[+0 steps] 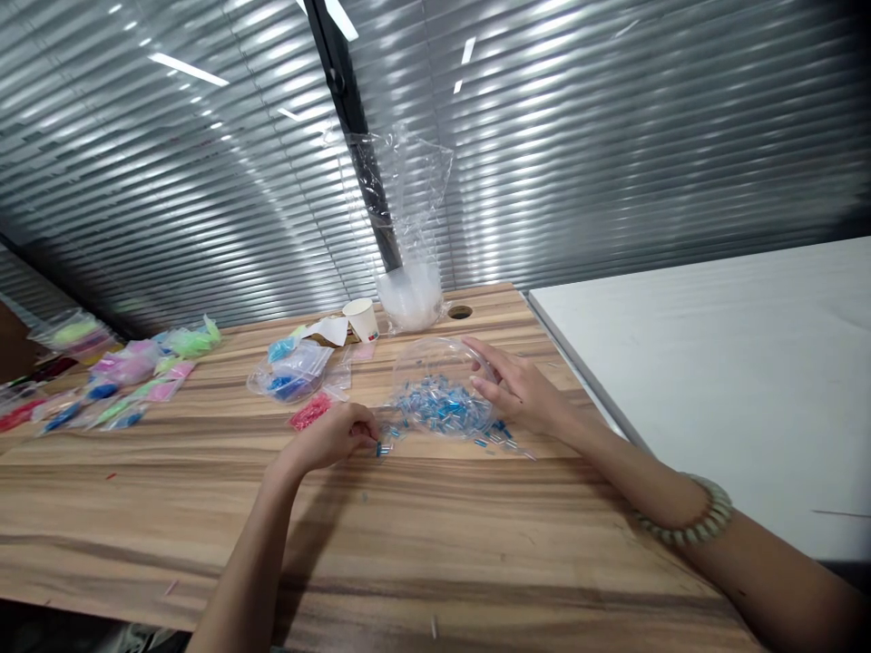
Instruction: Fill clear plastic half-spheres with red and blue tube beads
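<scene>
A clear round plastic bowl (pixel 416 358) rests tilted on the table, its opening towards me. Small blue and clear tube-shaped pieces (pixel 445 406) lie heaped in it and scattered around its near edge. My right hand (pixel 521 388) grips the bowl's right rim, thumb and fingers on either side of the wall. To the bowl's left, my left hand (pixel 340 435) is low over the tabletop with its fingers curled together. Blue tube pieces (pixel 382 448) lie right at its fingertips; whether one is pinched there is too small to tell.
A bag of red pieces (pixel 311 411) lies just beyond my left hand. Behind are a bowl with blue pieces (pixel 288 386), a paper cup (pixel 361 319) and a tall clear bag with white contents (pixel 410 297). Colourful bags (pixel 129 367) crowd the far left. A white tabletop (pixel 721 363) adjoins at right.
</scene>
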`<state>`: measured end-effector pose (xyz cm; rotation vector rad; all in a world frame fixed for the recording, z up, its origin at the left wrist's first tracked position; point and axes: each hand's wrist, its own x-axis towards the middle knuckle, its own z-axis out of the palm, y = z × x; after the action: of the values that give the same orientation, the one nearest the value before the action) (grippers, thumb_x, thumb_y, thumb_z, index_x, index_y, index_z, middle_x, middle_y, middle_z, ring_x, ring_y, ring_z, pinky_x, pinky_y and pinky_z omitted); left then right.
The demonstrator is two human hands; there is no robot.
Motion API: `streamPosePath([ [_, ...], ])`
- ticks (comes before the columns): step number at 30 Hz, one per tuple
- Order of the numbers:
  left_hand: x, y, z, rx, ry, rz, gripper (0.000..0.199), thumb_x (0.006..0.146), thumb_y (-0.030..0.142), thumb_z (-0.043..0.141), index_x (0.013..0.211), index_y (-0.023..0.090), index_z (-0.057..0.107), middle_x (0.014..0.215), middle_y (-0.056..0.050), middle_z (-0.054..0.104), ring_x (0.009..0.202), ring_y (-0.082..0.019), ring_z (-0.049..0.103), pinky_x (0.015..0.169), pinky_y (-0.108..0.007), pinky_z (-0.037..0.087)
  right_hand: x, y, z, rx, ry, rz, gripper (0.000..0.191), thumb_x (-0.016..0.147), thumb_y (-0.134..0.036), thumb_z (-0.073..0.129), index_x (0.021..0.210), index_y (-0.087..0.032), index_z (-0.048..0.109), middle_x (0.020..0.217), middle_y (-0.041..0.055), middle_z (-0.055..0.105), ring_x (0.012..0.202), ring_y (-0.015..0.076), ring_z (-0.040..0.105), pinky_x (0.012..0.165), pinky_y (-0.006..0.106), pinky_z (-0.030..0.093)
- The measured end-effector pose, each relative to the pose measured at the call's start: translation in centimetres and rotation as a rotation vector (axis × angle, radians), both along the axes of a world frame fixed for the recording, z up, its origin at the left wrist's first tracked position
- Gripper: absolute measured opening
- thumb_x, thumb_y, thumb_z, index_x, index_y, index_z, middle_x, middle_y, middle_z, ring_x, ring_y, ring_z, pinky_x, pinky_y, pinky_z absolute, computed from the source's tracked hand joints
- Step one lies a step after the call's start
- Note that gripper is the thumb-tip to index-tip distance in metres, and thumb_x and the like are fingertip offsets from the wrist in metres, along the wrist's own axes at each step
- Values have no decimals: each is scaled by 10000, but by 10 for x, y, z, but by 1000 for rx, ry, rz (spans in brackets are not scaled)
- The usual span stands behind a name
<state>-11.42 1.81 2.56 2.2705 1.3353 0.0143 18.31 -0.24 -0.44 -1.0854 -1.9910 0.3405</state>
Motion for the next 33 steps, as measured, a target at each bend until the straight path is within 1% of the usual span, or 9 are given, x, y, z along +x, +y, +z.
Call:
streamPosePath([
  [3,1,-1,2,23,7,5,153,701,131,531,757,162,670,704,-13,664,651,-135,576,587,-205,406,0,0,0,0,0,4,560,914,-467,380,1378,-153,376,1073,113,631,840,210,587,762,344,459],
  [8,4,-2,4,76,22,11,131,709,141,547,748,164,669,715,-21,660,675,-140,576,611,-210,414,0,0,1,5,-2,2,549,914,-455,382,1372,-154,384,1037,103,637,779,192,581,730,332,457],
  [11,3,-1,3,73,29,5,126,709,151,547,745,164,667,710,-23,660,673,-142,578,607,-212,414,0,0,0,10,-5,0,550,911,-451,390,1375,-155,382,1036,104,635,799,195,582,740,332,455],
  [16,2,0,-1,60,17,-1,114,710,169,556,744,158,664,707,-27,660,665,-142,577,604,-216,412,0,-1,1,-2,-10,0,559,913,-458,382,1380,-149,375,1013,95,630,779,188,572,728,322,447],
  [22,5,-2,1,42,9,13,129,721,168,540,757,161,664,720,-25,659,675,-144,583,605,-220,413,0,-1,1,4,-33,-14,556,915,-465,380,1381,-161,378,844,48,613,694,172,544,647,292,432],
  [28,5,0,-1,57,8,-10,126,723,159,538,751,165,661,729,-24,664,678,-142,574,614,-221,411,0,-1,1,5,-24,-4,550,916,-467,384,1383,-177,372,891,57,620,704,172,548,660,297,436],
  [33,4,0,-3,58,14,-16,132,723,156,535,753,167,663,743,-25,666,686,-142,570,620,-220,408,0,-1,2,-14,-28,-4,568,917,-476,378,1387,-157,369,872,54,612,700,169,545,662,294,435],
])
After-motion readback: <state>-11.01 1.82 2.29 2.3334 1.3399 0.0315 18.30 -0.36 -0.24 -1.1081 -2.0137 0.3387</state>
